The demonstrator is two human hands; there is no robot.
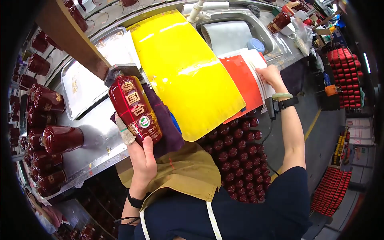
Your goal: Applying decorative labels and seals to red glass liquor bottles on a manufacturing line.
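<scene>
My left hand (143, 161) grips the lower end of a dark red glass bottle (134, 107) with gold markings and a small round green-and-white label. Its thumb lies on the bottle's front, and a pale cloth covering shows over the fingers at the side. The bottle's neck meets a dark block (125, 71) beside a brown beam (72, 38). Under the bottle lies a purple cloth (162, 120). Out to the right, my right hand (272, 77) pinches the edge of a white sheet (256, 66) that partly covers a red sheet (241, 82).
A large yellow sheet (188, 76) spans the bench's middle. Behind it is a metal sink (264, 30) with a faucet (197, 13). White sheets in a tray (66, 90) lie left, near several red bottles (63, 139). More bottles (240, 160) stand below the bench.
</scene>
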